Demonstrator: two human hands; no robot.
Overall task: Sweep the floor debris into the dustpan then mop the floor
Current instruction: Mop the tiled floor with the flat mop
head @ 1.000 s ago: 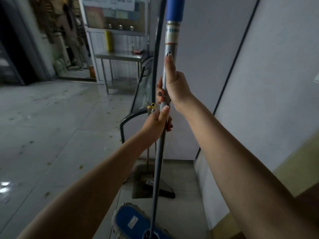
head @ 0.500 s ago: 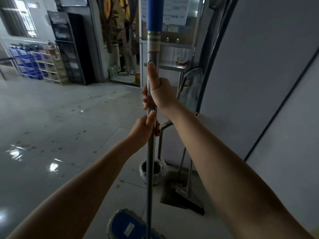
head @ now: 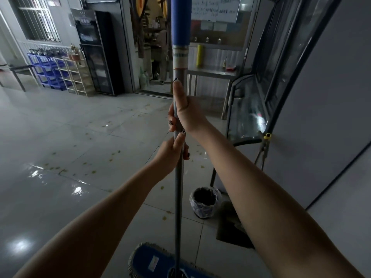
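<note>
Gripping the upright mop handle (head: 178,197), right hand (head: 185,113) stacked just above left hand (head: 170,155); wall (head: 331,97) close right; open floor (head: 60,137) left.

The mop pole (head: 178,197) was smooth grey metal with a blue grip (head: 179,21) on top. The mop head (head: 152,261) was blue cloth. The floor (head: 60,149) tiles were shiny and wet-looking.

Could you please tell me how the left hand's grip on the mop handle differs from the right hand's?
The right hand grips the mop handle higher; the left hand sits just below it. The right hand's fingertips show on the handle's left side, the left hand's on its right. Both curl round the handle with thumb laid up along it.
</note>
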